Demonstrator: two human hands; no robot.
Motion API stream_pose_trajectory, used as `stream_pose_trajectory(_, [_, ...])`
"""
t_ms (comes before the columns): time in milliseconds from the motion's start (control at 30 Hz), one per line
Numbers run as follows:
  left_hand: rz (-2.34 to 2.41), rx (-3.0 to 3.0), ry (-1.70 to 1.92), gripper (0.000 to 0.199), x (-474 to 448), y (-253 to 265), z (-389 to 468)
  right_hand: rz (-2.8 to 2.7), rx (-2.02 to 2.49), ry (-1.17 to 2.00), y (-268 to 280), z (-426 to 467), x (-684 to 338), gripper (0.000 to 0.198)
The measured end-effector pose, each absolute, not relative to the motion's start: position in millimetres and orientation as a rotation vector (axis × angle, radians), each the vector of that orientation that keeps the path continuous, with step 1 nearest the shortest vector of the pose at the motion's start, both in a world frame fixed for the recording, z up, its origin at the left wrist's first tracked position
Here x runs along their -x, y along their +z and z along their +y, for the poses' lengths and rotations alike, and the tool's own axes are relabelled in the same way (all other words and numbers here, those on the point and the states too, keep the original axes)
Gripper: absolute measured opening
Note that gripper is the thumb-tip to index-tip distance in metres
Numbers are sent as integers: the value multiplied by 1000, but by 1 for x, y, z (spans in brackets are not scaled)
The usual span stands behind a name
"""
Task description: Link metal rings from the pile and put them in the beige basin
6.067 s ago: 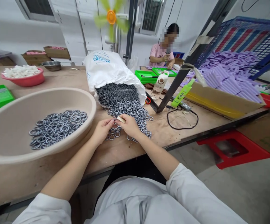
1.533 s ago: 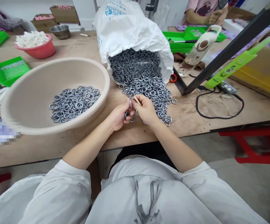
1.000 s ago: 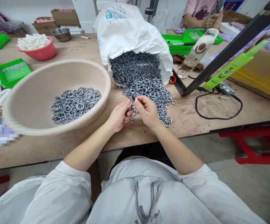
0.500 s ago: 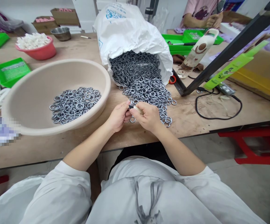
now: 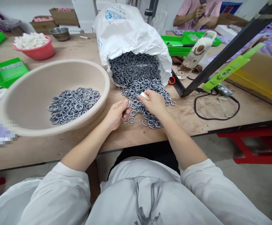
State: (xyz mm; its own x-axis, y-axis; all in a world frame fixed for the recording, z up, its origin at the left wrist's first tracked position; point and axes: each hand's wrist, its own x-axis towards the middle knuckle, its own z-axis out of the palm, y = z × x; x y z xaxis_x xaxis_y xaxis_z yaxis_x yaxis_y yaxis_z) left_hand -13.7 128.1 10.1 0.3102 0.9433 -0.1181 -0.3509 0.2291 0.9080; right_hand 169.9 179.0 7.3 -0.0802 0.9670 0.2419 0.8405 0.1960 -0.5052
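Observation:
My left hand (image 5: 115,115) is closed just right of the beige basin (image 5: 38,81), pinching a grey metal ring (image 5: 128,104) between thumb and fingers. Something dark shows under its curled fingers, too hidden to name. Over the ring pile (image 5: 147,82), my right hand (image 5: 155,102) grips a small tool with a white handle (image 5: 144,95) and a dark tip; its exact kind cannot be made out. The pile spills from the mouth of a white plastic sack (image 5: 131,37) onto the wooden table (image 5: 126,139). Many similar rings (image 5: 74,104) lie inside the basin.
A red bowl (image 5: 36,53) of white pieces, a metal bowl (image 5: 59,33) and a green tray (image 5: 10,72) stand at the left. To the right are a dark metal bar (image 5: 220,56), a bottle (image 5: 194,56) and a black cable (image 5: 194,107). A person (image 5: 197,15) works across the table.
My hands have moved apart. The right hand went up and right with the tool, onto the pile; the left shifted slightly left, and a ring now shows in its fingers.

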Motion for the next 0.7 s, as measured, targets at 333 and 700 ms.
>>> stream_pose_trajectory(333, [1019,-576,1083,14,17,13,142,-2309,1828,154,6,186,-148,23])
stream_pose_trajectory(700, [994,-755,1133,25,17,4,142,-2201,1725,245,19,184,-151,30])
